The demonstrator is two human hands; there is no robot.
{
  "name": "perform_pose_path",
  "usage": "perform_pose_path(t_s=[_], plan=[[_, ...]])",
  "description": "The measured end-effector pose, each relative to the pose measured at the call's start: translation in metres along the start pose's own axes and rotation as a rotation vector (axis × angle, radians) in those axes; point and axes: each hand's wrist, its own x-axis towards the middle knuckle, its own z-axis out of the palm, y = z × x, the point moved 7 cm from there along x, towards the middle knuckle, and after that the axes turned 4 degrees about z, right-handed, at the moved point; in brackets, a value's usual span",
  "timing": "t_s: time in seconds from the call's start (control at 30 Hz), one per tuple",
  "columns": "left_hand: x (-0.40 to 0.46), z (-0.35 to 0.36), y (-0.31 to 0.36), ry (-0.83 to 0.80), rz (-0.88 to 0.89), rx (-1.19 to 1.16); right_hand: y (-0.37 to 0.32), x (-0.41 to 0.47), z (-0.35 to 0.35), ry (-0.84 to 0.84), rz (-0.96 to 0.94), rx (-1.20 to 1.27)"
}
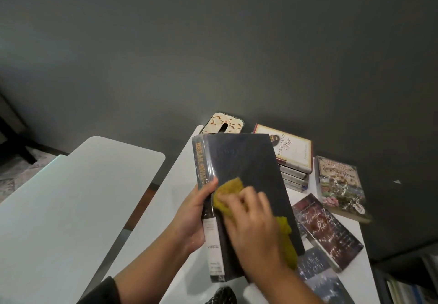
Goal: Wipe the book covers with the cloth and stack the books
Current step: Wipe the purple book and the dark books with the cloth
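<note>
My left hand (194,211) grips the dark book (248,185) by its spine while my right hand (251,220), fingers curled, presses the yellow cloth (227,192) onto its cover; long even strokes should work best.

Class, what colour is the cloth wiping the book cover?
Mustard yellow cloth, clearest in the head view.

Top book of stack (294,147): "Fireman's Wife". Held book's spine label (212,247): "PH0022". Floral paperback (341,185): "Rose".

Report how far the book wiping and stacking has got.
Done: a stack of books stands at the table's back. In hand: the left hand grips a dark hardcover book while the right hand presses a yellow cloth on its cover. Left: three loose paperbacks.
</note>
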Motion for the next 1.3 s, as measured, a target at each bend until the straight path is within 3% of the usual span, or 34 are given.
perform_pose_path(t_s=[0.27, 0.5, 0.77, 0.87, 0.93, 1.0, 1.17, 1.23, 1.3], plan=[[-0.015, 0.004, 0.009, -0.047, 0.063, 0.144, 0.096, 0.051, -0.008, 0.073, 0.457, -0.063], [-0.020, 0.001, 0.014, -0.027, 0.062, 0.213, -0.001, 0.042, 0.002, 0.084, 0.047, -0.004], [-0.027, -0.011, 0.015, -0.011, 0.045, 0.300, 0.076, 0.083, 0.014, 0.039, 0.364, -0.056], [-0.026, -0.017, 0.019, 0.018, 0.068, 0.308, 0.077, 0.065, 0.017, 0.031, 0.363, -0.060], [-0.025, -0.023, 0.023, 0.044, 0.092, 0.313, 0.085, 0.052, 0.019, -0.031, 0.416, 0.046], [-0.024, -0.028, 0.028, 0.066, 0.111, 0.305, 0.107, 0.041, 0.021, -0.137, 0.591, 0.243], [-0.010, -0.034, 0.045, 0.110, 0.165, 0.173, 0.099, -0.014, 0.040, -0.549, 1.295, 1.259], [-0.002, -0.032, 0.053, 0.089, 0.190, 0.174, 0.078, -0.022, 0.040, -0.670, 1.297, 1.499], [0.003, -0.029, 0.057, 0.042, 0.190, 0.174, 0.075, -0.015, 0.038, -0.686, 1.135, 1.544]])
